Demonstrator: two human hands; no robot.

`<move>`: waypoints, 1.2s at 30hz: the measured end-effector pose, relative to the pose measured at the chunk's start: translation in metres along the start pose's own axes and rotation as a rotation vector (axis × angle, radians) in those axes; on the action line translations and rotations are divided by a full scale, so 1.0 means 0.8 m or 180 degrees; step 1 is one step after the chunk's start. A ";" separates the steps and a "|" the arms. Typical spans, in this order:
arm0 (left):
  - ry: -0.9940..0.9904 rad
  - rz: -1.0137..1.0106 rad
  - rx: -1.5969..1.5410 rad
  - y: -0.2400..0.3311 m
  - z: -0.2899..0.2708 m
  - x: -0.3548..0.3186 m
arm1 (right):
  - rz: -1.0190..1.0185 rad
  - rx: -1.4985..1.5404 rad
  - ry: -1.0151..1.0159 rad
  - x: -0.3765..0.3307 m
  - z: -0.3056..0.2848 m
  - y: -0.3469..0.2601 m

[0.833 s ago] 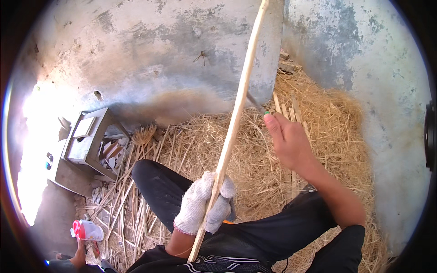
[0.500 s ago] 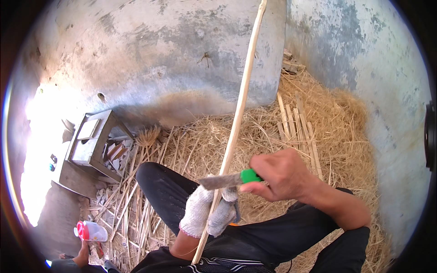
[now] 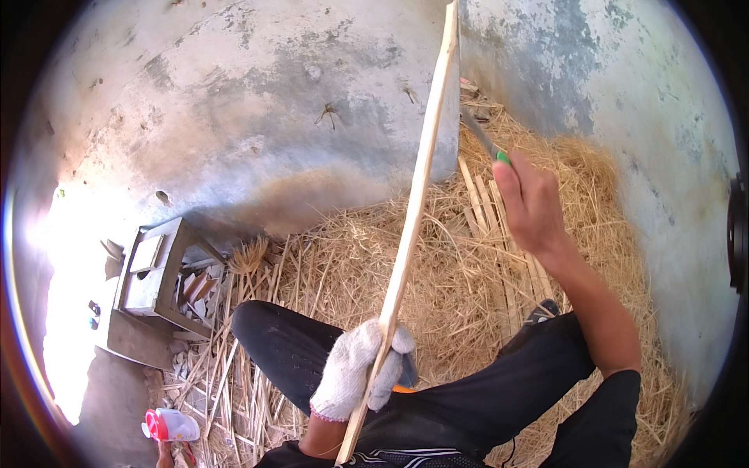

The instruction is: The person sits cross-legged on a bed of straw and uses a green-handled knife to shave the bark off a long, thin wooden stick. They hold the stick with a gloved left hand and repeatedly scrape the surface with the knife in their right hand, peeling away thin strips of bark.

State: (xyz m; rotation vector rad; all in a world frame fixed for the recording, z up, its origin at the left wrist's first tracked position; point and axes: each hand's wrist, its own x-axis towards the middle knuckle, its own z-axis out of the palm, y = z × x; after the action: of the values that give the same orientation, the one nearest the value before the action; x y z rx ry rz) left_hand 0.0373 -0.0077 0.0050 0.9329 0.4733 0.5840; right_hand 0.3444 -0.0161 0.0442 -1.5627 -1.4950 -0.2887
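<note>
My left hand (image 3: pixel 361 371), in a white knit glove, is closed around the lower part of a long pale bamboo strip (image 3: pixel 421 171). The strip rises from my lap up past the top of the picture. My right hand (image 3: pixel 528 201) is stretched out to the right of the strip and holds a knife with a green handle (image 3: pixel 485 143). Its grey blade points up and away, close to the strip's upper part. I sit with black trousers (image 3: pixel 476 402) over a heap of straw.
Straw and shavings (image 3: pixel 437 265) cover the ground between two grey concrete walls. Several cut bamboo slats (image 3: pixel 480 199) lie on the straw behind my right hand. A small metal stool (image 3: pixel 152 273) stands at the left. A white and red bottle (image 3: pixel 168 426) lies at the lower left.
My right hand first reached out with no tool visible, then came back beside the gloved hand with the knife, and now has swept up and away along the strip.
</note>
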 end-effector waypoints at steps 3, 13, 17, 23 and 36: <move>0.0257 0.0119 0.0056 0.002 -0.001 0.006 | -0.0881 0.0303 -0.0325 -0.021 0.012 -0.037; 0.0868 -0.0003 0.1134 0.023 0.012 -0.002 | -0.1761 -0.0068 -0.0884 -0.054 0.067 -0.051; 0.1050 0.0088 0.1547 0.025 0.016 0.001 | -0.1865 -0.0243 -0.0577 -0.047 0.080 -0.044; 0.1141 -0.0015 0.1878 0.040 0.025 -0.007 | -0.0392 -0.1087 0.0115 0.012 0.093 0.023; 0.1290 -0.0206 0.1830 0.042 0.034 -0.008 | -0.1687 0.0090 -0.0839 -0.038 0.067 -0.036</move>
State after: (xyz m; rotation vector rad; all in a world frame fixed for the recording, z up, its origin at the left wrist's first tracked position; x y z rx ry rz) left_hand 0.0406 -0.0130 0.0483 1.3424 1.0691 0.5900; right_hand 0.2898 -0.0018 0.0065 -1.1910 -2.1044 -0.3693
